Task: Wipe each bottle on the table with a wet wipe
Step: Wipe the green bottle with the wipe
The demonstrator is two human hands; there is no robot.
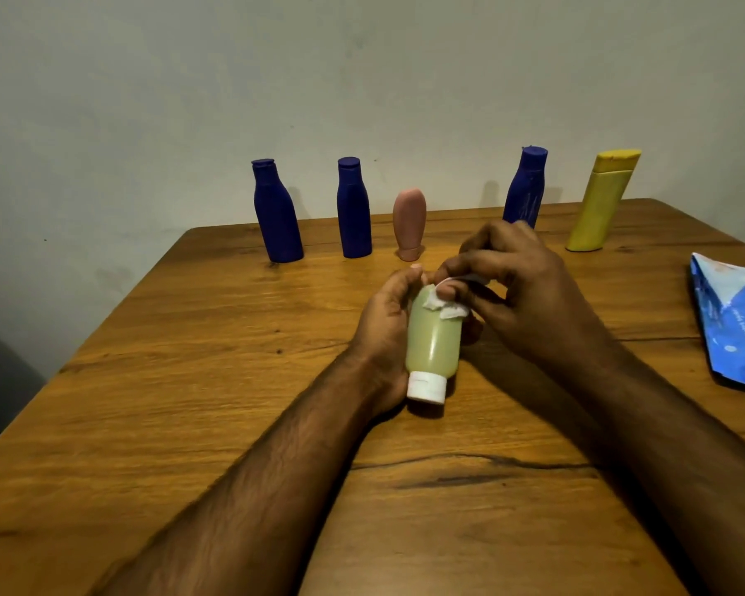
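Observation:
My left hand (383, 333) grips a pale green bottle (433, 342) with a white cap (426, 387), the cap end pointing toward me. My right hand (521, 290) pinches a small white wet wipe (444, 303) against the bottle's far end. Along the back of the wooden table (190, 380) stand three dark blue bottles (276, 212) (353, 208) (527, 187), a pink bottle (409, 221) resting on its cap, and a leaning yellow bottle (598, 204). My right hand hides the base of the right blue bottle.
A blue and white wet wipe packet (732, 324) lies at the table's right edge. A plain wall (362, 79) rises just behind the row of bottles. The table's left edge slants toward me.

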